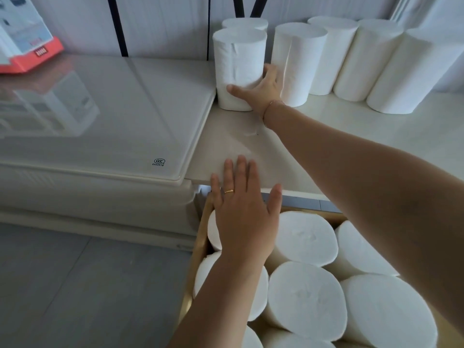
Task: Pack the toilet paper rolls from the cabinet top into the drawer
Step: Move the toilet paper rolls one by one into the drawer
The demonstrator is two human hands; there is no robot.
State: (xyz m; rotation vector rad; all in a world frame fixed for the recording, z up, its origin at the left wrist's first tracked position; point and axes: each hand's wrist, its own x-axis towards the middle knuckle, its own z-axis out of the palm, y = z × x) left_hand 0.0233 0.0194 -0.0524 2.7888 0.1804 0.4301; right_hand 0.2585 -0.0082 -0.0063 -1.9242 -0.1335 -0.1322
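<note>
Right, your right hand [261, 87] wraps the front roll [238, 69] on the counter [351, 136]: plain white, upright, coreless-looking top, five more standing behind and beside it. Your left hand [244, 209] is open, flat, fingers spread over the drawer [198, 247], packed with white rolls standing on end.

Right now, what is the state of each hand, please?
Left hand: open, flat, holding nothing.
Right hand: fingers wrapped around the upright white toilet paper roll, not yet lifted.
</note>
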